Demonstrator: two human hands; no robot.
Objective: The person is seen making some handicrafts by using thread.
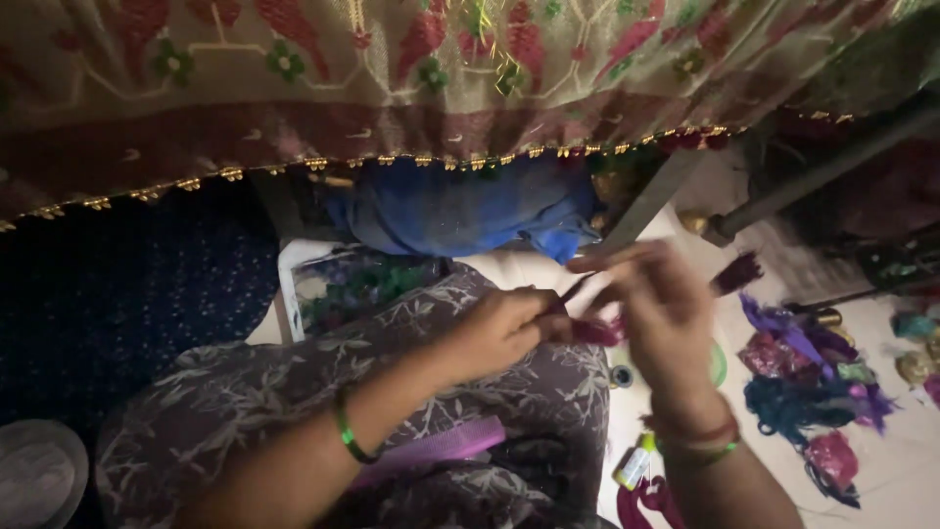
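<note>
Head view, near to far. A pink comb (441, 449) lies on the person's patterned lap (294, 392); a small yellow-capped bottle (634, 465) stands just beside the knee. The left hand (499, 331), fingers pinched together, clamps a maroon thread tassel (595, 331) above the lap. The right hand (658, 294) is motion-blurred; whether its fingers grip the thread cannot be told. Loose coloured thread bundles (808, 382) lie on the floor to the right. Beyond, a blue cloth bundle (470, 211) sits under the embroidered fabric (392, 78) with beaded edging.

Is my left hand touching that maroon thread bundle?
Touching. The head view shows the left hand with its fingers closed around the maroon thread bundle.
</note>
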